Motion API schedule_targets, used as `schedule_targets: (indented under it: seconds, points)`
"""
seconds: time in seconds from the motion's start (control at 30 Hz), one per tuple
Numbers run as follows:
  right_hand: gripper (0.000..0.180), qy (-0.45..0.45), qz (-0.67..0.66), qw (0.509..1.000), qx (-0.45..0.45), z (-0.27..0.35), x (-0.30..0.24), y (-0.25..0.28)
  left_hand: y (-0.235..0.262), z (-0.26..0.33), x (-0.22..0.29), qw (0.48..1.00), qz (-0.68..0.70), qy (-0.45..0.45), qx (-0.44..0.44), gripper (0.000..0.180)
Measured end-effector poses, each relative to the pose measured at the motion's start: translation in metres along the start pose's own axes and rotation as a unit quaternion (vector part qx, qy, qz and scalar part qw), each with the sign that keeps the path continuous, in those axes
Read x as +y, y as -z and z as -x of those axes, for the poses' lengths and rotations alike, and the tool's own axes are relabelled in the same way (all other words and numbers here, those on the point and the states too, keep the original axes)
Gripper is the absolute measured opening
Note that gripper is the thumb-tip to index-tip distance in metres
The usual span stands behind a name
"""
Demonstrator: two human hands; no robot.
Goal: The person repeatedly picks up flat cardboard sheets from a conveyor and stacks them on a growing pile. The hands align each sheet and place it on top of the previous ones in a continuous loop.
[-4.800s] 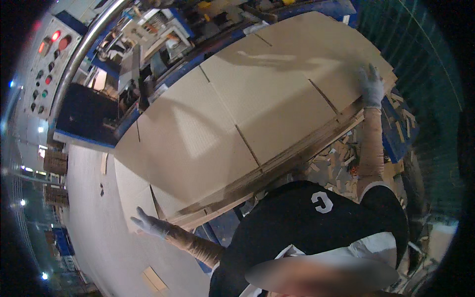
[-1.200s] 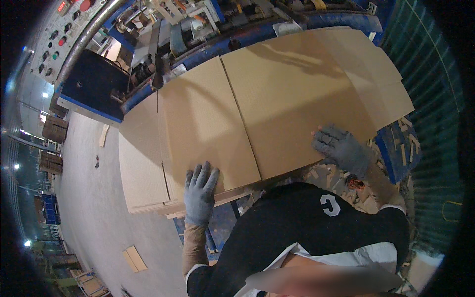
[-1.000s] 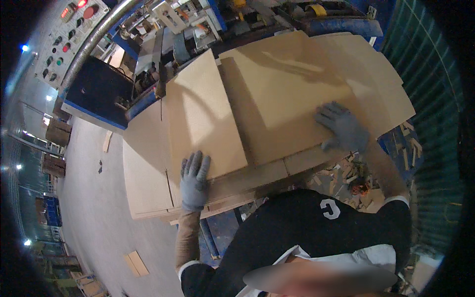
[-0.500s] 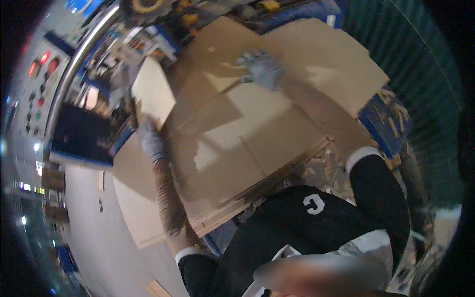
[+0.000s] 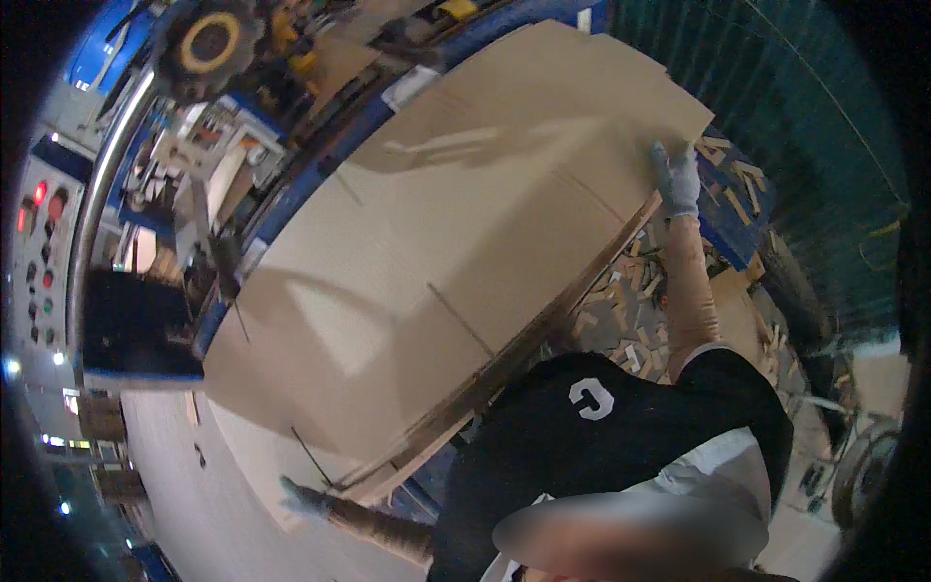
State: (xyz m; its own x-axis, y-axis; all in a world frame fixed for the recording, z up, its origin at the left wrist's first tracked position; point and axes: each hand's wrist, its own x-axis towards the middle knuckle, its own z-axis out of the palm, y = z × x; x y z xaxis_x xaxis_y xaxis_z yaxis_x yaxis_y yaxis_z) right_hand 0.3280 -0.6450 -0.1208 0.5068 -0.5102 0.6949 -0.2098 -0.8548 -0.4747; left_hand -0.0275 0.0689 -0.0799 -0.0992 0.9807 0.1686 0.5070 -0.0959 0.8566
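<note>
A large brown cardboard sheet (image 5: 388, 291) with cut slots lies in front of me, atop more layers of cardboard. My left hand (image 5: 306, 497), in a grey glove, rests at its near left corner with the fingers stretched out. At the right end, my right hand (image 5: 677, 182), gloved too, lies by the sheet's edge. Its thumb and fingers are apart; the fingertips are partly in shadow and blurred. Neither hand shows anything gripped in it.
A machine with a blue frame (image 5: 369, 121) and a black-and-yellow wheel (image 5: 208, 44) borders the far side. Left stands a control panel (image 5: 44, 252) with lit red buttons, beside a metal rail (image 5: 112, 145). Cardboard scraps (image 5: 626, 315) litter the area right of me.
My left hand moved from the far left to the near left corner, my right hand rightward to the sheet's end. The raised cardboard flap near my left hand no longer shows; the sheet looks flat.
</note>
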Motion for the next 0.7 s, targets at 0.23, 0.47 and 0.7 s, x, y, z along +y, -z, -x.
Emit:
schedule_targets:
  seconds: [0.23, 0.47, 0.7]
  points:
    - [0.071, 0.229, 0.188, 0.953, -0.066, -0.031, 0.017, -0.037, 0.026, -0.019, 0.007, 0.925, 0.327, 0.135, 0.134, 0.062]
    - [0.042, -0.127, -0.547, 0.825, -0.071, -0.083, -0.059, 0.000, 0.039, -0.049, 0.000, 0.888, 0.415, -0.077, -0.183, 0.036]
    - [0.036, -0.031, -0.411, 0.903, -0.119, -0.026, -0.113, 0.170, 0.064, 0.006, 0.012, 0.913, 0.337, -0.140, -0.185, 0.034]
